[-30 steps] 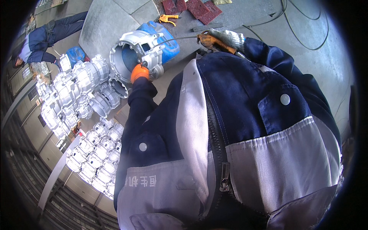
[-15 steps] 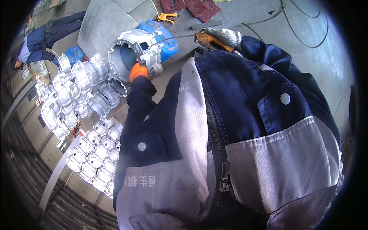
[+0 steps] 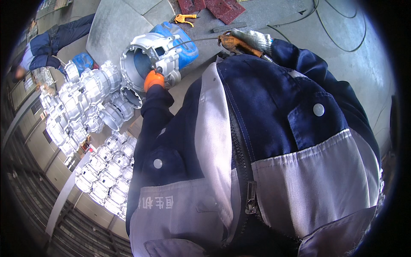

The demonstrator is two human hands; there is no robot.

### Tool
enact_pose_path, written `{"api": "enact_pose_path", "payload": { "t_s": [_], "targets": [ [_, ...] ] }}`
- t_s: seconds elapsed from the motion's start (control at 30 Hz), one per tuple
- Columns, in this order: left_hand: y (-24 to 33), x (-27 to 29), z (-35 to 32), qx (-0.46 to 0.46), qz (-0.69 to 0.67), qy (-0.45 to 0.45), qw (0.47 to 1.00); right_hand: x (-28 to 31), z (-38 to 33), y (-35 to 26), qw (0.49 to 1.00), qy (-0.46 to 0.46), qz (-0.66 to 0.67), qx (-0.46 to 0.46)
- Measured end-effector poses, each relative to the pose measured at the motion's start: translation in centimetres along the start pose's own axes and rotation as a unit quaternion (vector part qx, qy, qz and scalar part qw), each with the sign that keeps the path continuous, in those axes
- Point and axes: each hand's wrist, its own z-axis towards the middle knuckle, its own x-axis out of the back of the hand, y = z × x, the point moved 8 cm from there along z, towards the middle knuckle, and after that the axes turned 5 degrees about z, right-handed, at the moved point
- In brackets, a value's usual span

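A silvery cast-metal housing (image 3: 147, 62) with a wide round opening rests in front of me, against a blue plastic container (image 3: 186, 48). My left hand (image 3: 154, 80), in an orange glove, is closed on the housing's near rim; a small dark piece shows at its fingertips, too small to name. Off to the right, my right hand (image 3: 257, 42) wears a whitish glove and is wrapped round an orange air blow gun (image 3: 233, 43). From that gun a long thin nozzle tube (image 3: 195, 42) reaches left to the housing. The tube's tip cannot be made out.
Many similar castings (image 3: 85, 100) crowd the left, with further rows (image 3: 107, 171) below. Another yellow-orange blow gun (image 3: 185, 19) lies beyond the housing, near dark red sheets (image 3: 222, 9). A hose (image 3: 319, 25) curls at the right. A co-worker (image 3: 45, 45) bends at the far left.
My hands, the housing and the blow gun keep almost the same places. The nozzle tube still reaches the housing. The co-worker at the left has shifted slightly.
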Motion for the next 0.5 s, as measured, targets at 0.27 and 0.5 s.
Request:
{"api": "enact_pose_path", "payload": {
  "t_s": [0.27,0.5],
  "targets": [
    [-0.1,-0.1,0.2,-0.014,-0.003,0.002,1.0,-0.6,-0.4,-0.4,0.973,0.029,0.179,-0.145],
    [0.0,-0.2,0.2,-0.017,-0.005,0.005,1.0,-1.0,-0.5,-3.8,0.999,-0.021,0.038,0.007]
  ]
}}
